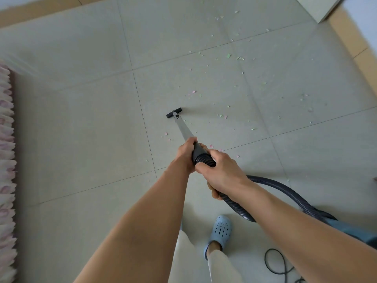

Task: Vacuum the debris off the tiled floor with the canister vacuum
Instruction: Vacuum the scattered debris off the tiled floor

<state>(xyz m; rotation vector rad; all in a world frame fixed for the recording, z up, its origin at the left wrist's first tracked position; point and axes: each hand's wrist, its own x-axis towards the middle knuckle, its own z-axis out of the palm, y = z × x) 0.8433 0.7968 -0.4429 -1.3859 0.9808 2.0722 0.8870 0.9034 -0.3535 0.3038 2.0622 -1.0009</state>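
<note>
A silver vacuum wand slants down to a small black floor nozzle resting on the pale tiled floor. My left hand grips the wand's black handle end. Just behind it, my right hand grips the ribbed dark hose, which curves right to the blue-grey canister, partly hidden by my right forearm. Small green and pink paper scraps lie scattered ahead and to the right of the nozzle, with a few near my hands.
A pink and white fringed rug edges the left side. A tan skirting strip and a white cabinet corner sit at the far right. My foot in a blue clog stands below, with a black power cord looped beside it.
</note>
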